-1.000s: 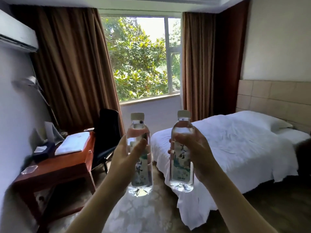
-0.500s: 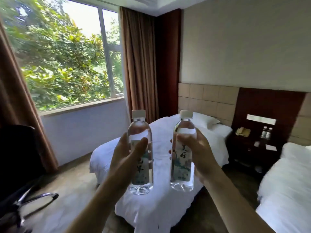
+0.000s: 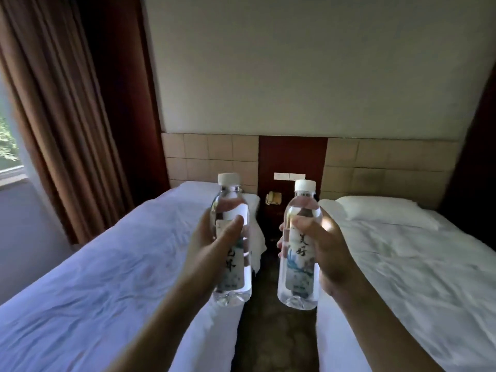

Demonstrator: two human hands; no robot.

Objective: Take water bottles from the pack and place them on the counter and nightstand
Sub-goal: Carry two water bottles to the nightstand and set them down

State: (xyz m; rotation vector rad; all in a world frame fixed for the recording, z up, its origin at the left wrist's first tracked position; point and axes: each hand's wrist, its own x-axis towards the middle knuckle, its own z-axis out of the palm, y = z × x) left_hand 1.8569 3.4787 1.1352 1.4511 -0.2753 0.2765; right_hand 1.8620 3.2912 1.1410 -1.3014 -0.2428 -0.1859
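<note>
Both hands are wrapped around bottles: the left hand (image 3: 212,253) grips a clear plastic water bottle with a white cap (image 3: 232,253) at 11 o'clock, the right hand (image 3: 326,251) its twin bottle (image 3: 298,253) at 1 o'clock. Full, they likely feel weighty, firm, slightly slick; mid-label holds suit. The right label reads "美好"; the left's is partly hidden. The dark nightstand (image 3: 271,218) lies ahead at 12.

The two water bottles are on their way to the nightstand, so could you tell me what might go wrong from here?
1. Both hands are full, left hand and right hand, so neither could catch a slipping bottle.
2. The aisle between the beds is narrow; an elbow might snag the bedding.
3. The nightstand is dark and mostly hidden, so its free space is unclear.
</note>
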